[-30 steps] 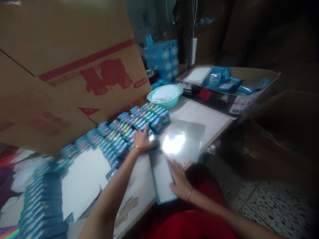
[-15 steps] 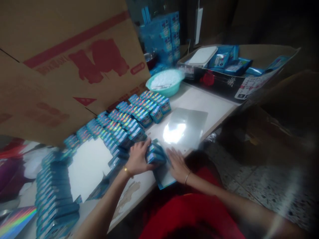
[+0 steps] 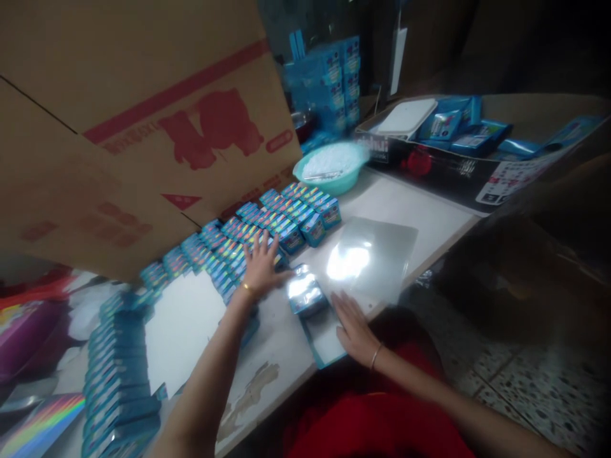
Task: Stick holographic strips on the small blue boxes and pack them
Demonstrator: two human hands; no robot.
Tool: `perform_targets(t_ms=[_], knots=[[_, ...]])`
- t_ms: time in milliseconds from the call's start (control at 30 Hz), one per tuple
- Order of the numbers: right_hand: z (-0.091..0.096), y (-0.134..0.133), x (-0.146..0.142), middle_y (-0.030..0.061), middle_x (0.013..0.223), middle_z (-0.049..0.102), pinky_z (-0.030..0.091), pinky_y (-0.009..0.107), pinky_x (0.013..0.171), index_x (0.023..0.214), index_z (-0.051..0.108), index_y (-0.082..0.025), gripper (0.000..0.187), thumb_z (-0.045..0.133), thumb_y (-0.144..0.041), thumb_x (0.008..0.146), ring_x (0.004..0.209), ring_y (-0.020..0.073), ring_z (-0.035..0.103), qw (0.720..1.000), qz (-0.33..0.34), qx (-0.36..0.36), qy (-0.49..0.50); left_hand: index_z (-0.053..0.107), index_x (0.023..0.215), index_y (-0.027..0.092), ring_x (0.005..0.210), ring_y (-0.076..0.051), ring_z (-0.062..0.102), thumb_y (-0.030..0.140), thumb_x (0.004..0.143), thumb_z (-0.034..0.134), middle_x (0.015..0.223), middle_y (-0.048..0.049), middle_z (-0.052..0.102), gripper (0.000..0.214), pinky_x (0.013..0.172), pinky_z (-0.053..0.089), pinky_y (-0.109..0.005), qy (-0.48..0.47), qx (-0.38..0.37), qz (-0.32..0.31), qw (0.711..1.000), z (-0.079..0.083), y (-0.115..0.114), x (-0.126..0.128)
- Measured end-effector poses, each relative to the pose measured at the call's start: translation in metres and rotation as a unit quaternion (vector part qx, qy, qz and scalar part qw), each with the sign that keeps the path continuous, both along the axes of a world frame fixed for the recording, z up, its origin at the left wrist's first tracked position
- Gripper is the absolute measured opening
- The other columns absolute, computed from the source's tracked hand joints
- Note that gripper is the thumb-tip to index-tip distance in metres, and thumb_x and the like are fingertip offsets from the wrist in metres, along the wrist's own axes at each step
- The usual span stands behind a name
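Fingers spread, my left hand (image 3: 261, 266) is over the near edge of rows of small blue boxes (image 3: 291, 216) with shiny coloured tops. Whether its fingertips touch them I cannot tell. My right hand (image 3: 354, 326) lies with fingers stretched along the right side of a shallow blue carton (image 3: 327, 337) with a white inside. Glossy small blue boxes (image 3: 305, 289) fill the far part of that carton, and its near part shows bare white. The left thumb points towards these boxes, close to their far left corner.
A clear plastic sheet (image 3: 377, 254) lies right of the carton. Behind stand a turquoise bowl (image 3: 338, 184) of white contents and a black-sided box (image 3: 443, 175) of blue packs. A large brown carton (image 3: 143, 83) walls the left back. White card (image 3: 184, 331) lies by a blue box row (image 3: 121, 388).
My left hand has let go of the small boxes in the blue carton and moved up and left to the rows. My right hand stays at the carton's side. The view has shifted slightly.
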State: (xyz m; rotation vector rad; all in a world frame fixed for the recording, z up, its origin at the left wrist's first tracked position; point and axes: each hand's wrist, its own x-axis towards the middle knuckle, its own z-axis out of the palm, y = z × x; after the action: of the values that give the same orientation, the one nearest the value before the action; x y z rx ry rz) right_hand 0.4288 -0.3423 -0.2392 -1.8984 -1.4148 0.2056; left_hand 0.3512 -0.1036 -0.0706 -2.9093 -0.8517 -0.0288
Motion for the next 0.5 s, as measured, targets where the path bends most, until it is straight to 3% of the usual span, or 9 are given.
perform_targets(t_ms=[100,233,267,400,500], knots=[[0.0,0.0,-0.001,0.0074,0.156,0.022,0.016,0.055,0.117,0.152,0.006,-0.017,0.081,0.034,-0.009,0.077,0.145,0.0244,0.005,1.0,0.005,-0.006,-0.009,0.013,0.151,0.016,0.142,-0.044,-0.005,0.082,0.061,0.053,0.157,-0.018,0.0,0.118,0.109,0.003,-0.065,0.026,-0.033,0.06,0.997,-0.003,0.036,0.005],[0.002,0.0,0.0,0.0071,0.156,0.02,0.016,0.055,0.117,0.152,0.009,-0.017,0.08,0.035,-0.01,0.077,0.145,0.0248,0.005,1.0,0.009,-0.012,-0.01,0.013,0.151,0.02,0.144,-0.036,0.0,0.07,0.085,0.025,0.158,-0.0128,0.002,0.084,0.111,0.008,-0.062,0.045,-0.111,0.08,0.99,-0.017,0.054,0.001],[0.003,0.0,0.0,0.007,0.156,0.02,0.016,0.055,0.117,0.152,0.01,-0.017,0.08,0.035,-0.01,0.077,0.145,0.0247,0.005,1.0,0.009,-0.014,-0.009,0.012,0.151,0.02,0.144,-0.036,0.001,0.065,0.087,0.025,0.158,-0.0129,0.002,0.08,0.111,0.008,-0.062,0.046,-0.11,0.081,0.99,-0.02,0.054,-0.001],[0.005,-0.001,0.0,0.0069,0.156,0.021,0.016,0.054,0.117,0.152,0.011,-0.016,0.079,0.035,-0.01,0.077,0.145,0.0241,0.005,1.0,0.006,-0.024,-0.009,0.012,0.15,0.013,0.143,-0.039,0.009,0.048,0.074,0.058,0.156,-0.0203,0.01,0.095,0.111,0.005,-0.062,0.076,-0.021,0.034,0.996,-0.025,0.044,-0.013],[0.005,-0.001,0.0,0.0066,0.156,0.02,0.016,0.054,0.117,0.152,0.009,-0.017,0.08,0.035,-0.01,0.077,0.145,0.0242,0.004,0.999,0.008,-0.031,-0.013,0.023,0.148,0.017,0.139,-0.038,0.025,0.04,0.07,0.061,0.151,-0.0205,0.027,0.089,0.112,0.001,-0.059,0.058,0.036,-0.005,0.998,-0.024,0.03,-0.015]])
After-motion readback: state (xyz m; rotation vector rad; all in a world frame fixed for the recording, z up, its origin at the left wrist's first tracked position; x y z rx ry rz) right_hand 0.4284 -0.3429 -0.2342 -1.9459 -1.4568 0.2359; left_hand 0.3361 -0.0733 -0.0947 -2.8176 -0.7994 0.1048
